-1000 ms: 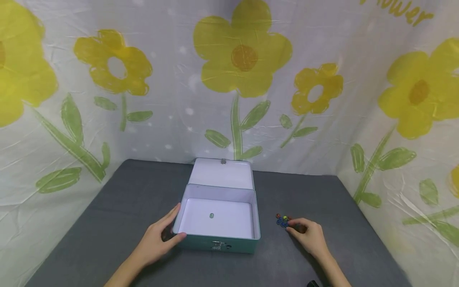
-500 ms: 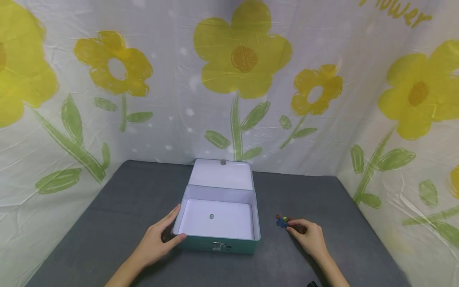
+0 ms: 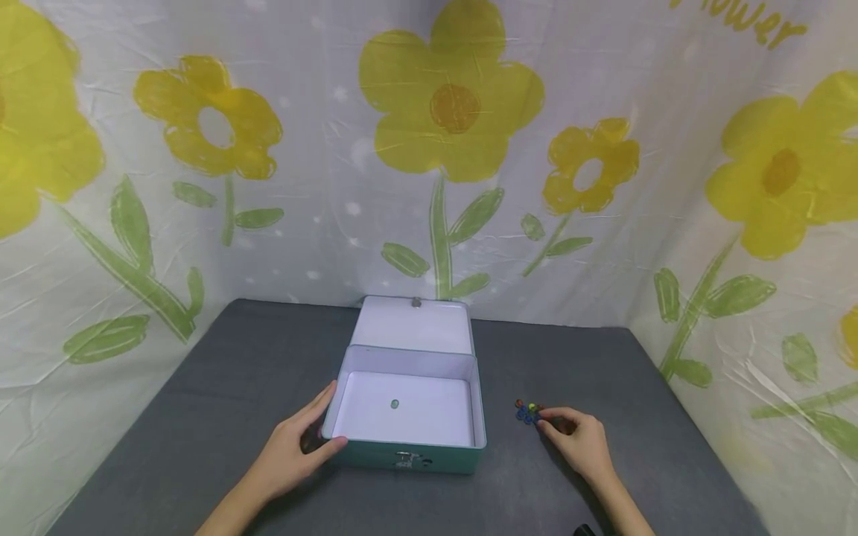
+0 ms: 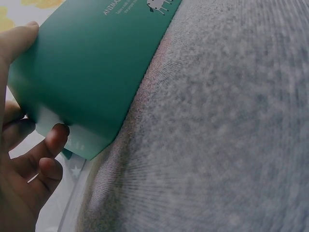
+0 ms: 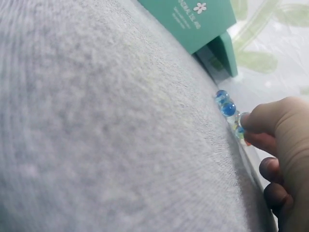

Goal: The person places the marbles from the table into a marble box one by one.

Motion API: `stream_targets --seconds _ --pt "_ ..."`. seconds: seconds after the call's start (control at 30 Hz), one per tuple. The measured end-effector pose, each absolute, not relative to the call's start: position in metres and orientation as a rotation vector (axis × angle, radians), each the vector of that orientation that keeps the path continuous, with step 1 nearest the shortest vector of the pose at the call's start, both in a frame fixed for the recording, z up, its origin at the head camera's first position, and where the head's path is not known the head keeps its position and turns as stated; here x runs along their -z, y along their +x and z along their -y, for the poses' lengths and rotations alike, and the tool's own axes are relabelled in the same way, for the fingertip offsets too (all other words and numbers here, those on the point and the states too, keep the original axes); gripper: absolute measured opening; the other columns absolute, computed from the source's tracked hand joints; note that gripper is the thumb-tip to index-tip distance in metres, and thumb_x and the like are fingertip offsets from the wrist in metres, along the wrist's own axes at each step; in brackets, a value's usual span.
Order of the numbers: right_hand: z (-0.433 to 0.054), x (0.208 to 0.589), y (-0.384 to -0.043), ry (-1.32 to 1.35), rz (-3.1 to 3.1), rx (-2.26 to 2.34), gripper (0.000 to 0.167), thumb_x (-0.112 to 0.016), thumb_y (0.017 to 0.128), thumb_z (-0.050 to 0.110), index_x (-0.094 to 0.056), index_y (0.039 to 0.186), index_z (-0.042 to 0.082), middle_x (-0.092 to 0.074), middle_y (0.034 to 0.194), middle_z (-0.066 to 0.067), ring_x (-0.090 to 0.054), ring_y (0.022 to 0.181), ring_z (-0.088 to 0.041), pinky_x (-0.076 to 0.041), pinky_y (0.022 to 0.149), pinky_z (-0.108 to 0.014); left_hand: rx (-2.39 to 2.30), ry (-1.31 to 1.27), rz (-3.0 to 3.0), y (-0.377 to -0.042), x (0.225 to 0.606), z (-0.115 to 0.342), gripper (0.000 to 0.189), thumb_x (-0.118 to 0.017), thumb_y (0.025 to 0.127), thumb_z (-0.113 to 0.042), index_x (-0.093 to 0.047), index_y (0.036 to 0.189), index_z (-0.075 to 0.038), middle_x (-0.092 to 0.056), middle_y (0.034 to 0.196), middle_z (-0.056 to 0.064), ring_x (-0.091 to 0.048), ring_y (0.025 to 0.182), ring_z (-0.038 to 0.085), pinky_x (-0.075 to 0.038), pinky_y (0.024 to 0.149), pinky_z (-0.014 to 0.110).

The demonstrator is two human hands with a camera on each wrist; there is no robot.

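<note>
A green tin box (image 3: 442,460) with a white inside stands with its lid (image 3: 414,324) laid back. On its floor lies one small greenish glass marble (image 3: 395,404). My left hand (image 3: 288,454) grips the box's front left corner, thumb at the front rim and fingers along the left side; the left wrist view shows fingertips against the green wall (image 4: 91,72). To the right of the box, several coloured glass marbles (image 3: 523,414) sit in a tight cluster. At its right edge my right hand (image 3: 582,444) pinches a marble (image 5: 244,117) between thumb and forefinger, largely hidden by the fingertips.
A dark grey cloth (image 3: 268,357) covers the table. Behind and at both sides hangs a white curtain (image 3: 322,186) printed with yellow flowers. A small black object (image 3: 584,530) pokes in at the bottom edge near the right forearm.
</note>
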State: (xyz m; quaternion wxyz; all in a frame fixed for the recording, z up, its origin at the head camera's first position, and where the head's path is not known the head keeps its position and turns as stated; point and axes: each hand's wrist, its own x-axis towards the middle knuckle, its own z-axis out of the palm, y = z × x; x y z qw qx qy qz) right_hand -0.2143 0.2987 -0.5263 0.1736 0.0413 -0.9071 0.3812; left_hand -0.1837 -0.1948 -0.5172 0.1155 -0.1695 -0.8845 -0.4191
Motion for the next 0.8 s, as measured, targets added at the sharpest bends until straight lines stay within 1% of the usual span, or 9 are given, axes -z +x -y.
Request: stream_targets --seconds 0.13,0.27,0.33,0.4,0.5,0.57,0.63,0.73,0.8 --pt "-0.299 0.525 -0.214 0.086 2.55 -1.132 0.013 -0.087 0.088 0.007 -0.083 0.1 0.008 -0.047 0.056 0.007 -0.034 0.048 -0.001 -0.03 0.047 -0.022 1.227 -0.498 2.584 -0.184 0.518 0.195 0.083 -0.082 0.094 -0.037 -0.043 0.164 -0.014 -0.043 0.164 0.019 -0.05 0.142 0.044 -0.058 0.092 0.053" --pt "-0.299 0.524 -0.214 0.055 2.508 -1.153 0.012 -0.086 0.088 0.008 -0.083 0.1 0.008 -0.053 0.058 0.005 -0.038 0.049 -0.002 -0.032 0.047 -0.023 1.22 -0.501 2.575 -0.184 0.518 0.195 0.083 -0.083 0.094 -0.037 -0.044 0.163 -0.014 -0.044 0.164 0.019 -0.053 0.139 0.042 -0.06 0.086 0.041" --pt "-0.299 0.522 -0.213 0.043 2.482 -1.16 0.013 -0.087 0.087 0.006 -0.083 0.1 0.009 -0.055 0.059 0.004 -0.04 0.049 -0.003 -0.034 0.048 -0.023 1.211 -0.498 2.579 -0.184 0.518 0.195 0.083 -0.083 0.093 -0.037 -0.044 0.163 -0.014 -0.045 0.163 0.018 -0.053 0.139 0.04 -0.059 0.086 0.038" --pt "-0.299 0.521 -0.213 0.044 2.458 -1.174 0.013 -0.086 0.087 0.005 -0.083 0.1 0.008 -0.054 0.058 0.003 -0.04 0.049 -0.004 -0.034 0.047 -0.024 1.197 -0.496 2.583 -0.184 0.518 0.195 0.084 -0.083 0.093 -0.037 -0.044 0.163 -0.013 -0.045 0.163 0.018 -0.053 0.14 0.039 -0.059 0.089 0.039" --pt "-0.298 0.518 -0.211 0.023 2.426 -1.214 0.013 -0.086 0.087 0.005 -0.083 0.099 0.009 -0.057 0.06 0.002 -0.042 0.049 -0.005 -0.036 0.047 -0.024 1.189 -0.492 2.583 -0.183 0.518 0.194 0.084 -0.084 0.093 -0.038 -0.045 0.162 -0.013 -0.046 0.163 0.018 -0.054 0.139 0.038 -0.059 0.088 0.036" --pt "-0.298 0.515 -0.21 0.015 2.407 -1.252 0.013 -0.086 0.088 0.006 -0.083 0.1 0.008 -0.058 0.06 0.0 -0.043 0.049 -0.005 -0.037 0.046 -0.024 1.204 -0.488 2.58 -0.182 0.518 0.194 0.083 -0.084 0.093 -0.037 -0.045 0.162 -0.012 -0.046 0.163 0.017 -0.059 0.132 0.031 -0.057 0.081 0.03" --pt "-0.297 0.512 -0.21 -0.002 2.391 -1.285 0.012 -0.086 0.088 0.006 -0.083 0.1 0.009 -0.059 0.061 0.0 -0.043 0.049 -0.005 -0.037 0.046 -0.024 1.216 -0.488 2.577 -0.182 0.518 0.193 0.083 -0.084 0.093 -0.037 -0.045 0.162 -0.012 -0.047 0.163 0.017 -0.061 0.123 0.026 -0.052 0.074 0.026" --pt "-0.296 0.507 -0.211 0.007 2.363 -1.317 0.011 -0.085 0.09 0.007 -0.083 0.101 0.008 -0.057 0.062 0.0 -0.042 0.05 -0.005 -0.037 0.047 -0.024 1.22 -0.492 2.569 -0.183 0.518 0.194 0.083 -0.084 0.092 -0.036 -0.045 0.162 -0.012 -0.046 0.163 0.018 -0.061 0.123 0.028 -0.051 0.073 0.026" --pt "-0.295 0.504 -0.213 0.017 2.346 -1.326 0.011 -0.085 0.09 0.006 -0.083 0.101 0.007 -0.056 0.062 0.0 -0.041 0.05 -0.005 -0.037 0.047 -0.024 1.208 -0.498 2.56 -0.184 0.518 0.194 0.083 -0.085 0.092 -0.036 -0.045 0.162 -0.013 -0.046 0.162 0.019 -0.058 0.133 0.036 -0.054 0.077 0.028"
